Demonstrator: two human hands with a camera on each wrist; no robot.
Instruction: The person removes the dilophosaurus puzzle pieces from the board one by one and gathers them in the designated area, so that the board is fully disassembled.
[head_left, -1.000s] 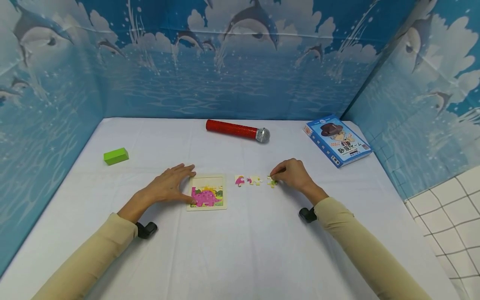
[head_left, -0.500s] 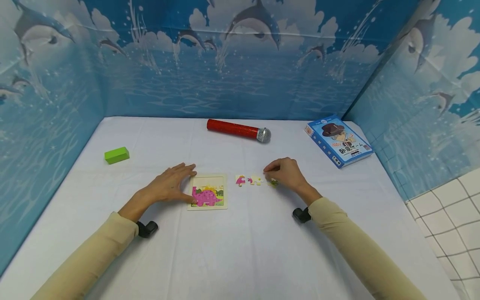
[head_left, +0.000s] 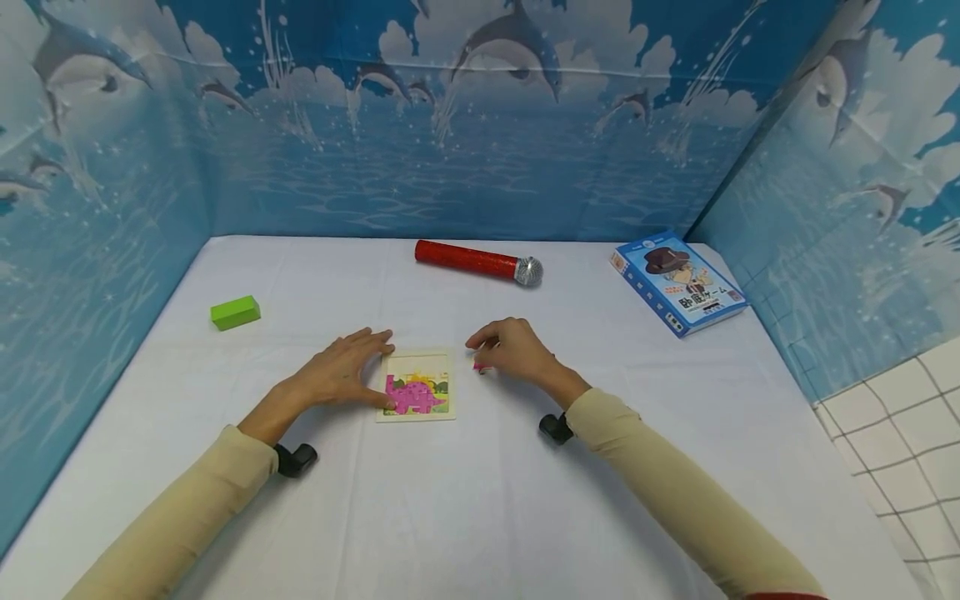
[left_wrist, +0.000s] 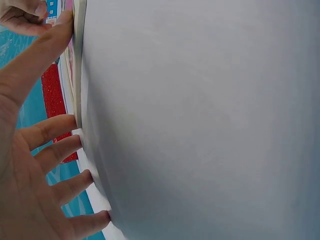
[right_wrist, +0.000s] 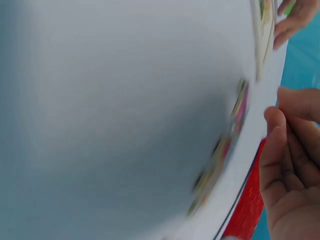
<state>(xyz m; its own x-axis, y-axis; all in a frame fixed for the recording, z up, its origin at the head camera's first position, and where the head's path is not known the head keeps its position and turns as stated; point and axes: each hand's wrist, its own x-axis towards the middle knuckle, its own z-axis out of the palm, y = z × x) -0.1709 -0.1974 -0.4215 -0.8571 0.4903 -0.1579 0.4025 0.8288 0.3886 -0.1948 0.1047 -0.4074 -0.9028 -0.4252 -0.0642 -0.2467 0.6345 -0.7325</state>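
A square wooden jigsaw puzzle tray [head_left: 415, 417] holds pieces of a pink dinosaur picture. My left hand [head_left: 333, 372] rests at its left side, fingers spread and fairly straight; in the left wrist view the thumb [left_wrist: 47, 42] touches its edge. My right hand [head_left: 513, 350] is just right of the tray, above the loose pieces, with thumb and index fingertips close together. No piece shows between them in the right wrist view, though a small one could be hidden. A pink puzzle piece [right_wrist: 241, 106] and a blurred group of pieces [right_wrist: 212, 172] lie on the cloth.
A red microphone [head_left: 468, 258] with a silver head lies toward the back. At the back right is a blue game box [head_left: 678, 283], and at the left a green block [head_left: 236, 312]. White cloth [head_left: 450, 517] covers the table; dolphin-print curtains [head_left: 420, 192] stand behind it.
My right hand has moved left from the rightmost loose piece to the one nearest the tray, and now hides most of the row. My left hand has stayed at the tray.
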